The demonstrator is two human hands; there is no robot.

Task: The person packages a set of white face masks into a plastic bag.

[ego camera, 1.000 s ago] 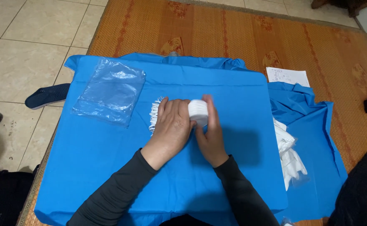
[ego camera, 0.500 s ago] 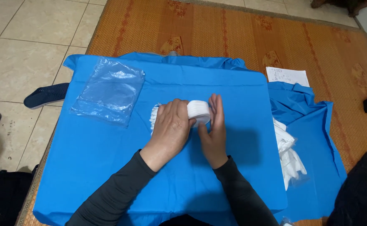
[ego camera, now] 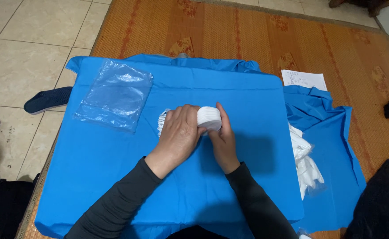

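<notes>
Both hands, left (ego camera: 180, 132) and right (ego camera: 222, 140), close around a white roll (ego camera: 209, 118) at the centre of the blue worktop (ego camera: 114, 177). It looks soft and light; best gripped at its sides. The bag (ego camera: 114, 95) lies at 10 o'clock. Compared with before, the roll seems slightly tighter.

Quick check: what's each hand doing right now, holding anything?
Left hand: closed over the white roll, pressing it on the blue cloth.
Right hand: gripping the same roll's other side.

Both arms wear snug dark grey long sleeves (ego camera: 128, 199) ending at the wrists; left hand (ego camera: 179, 135) and right hand (ego camera: 223, 141) are bare, ringless.
</notes>
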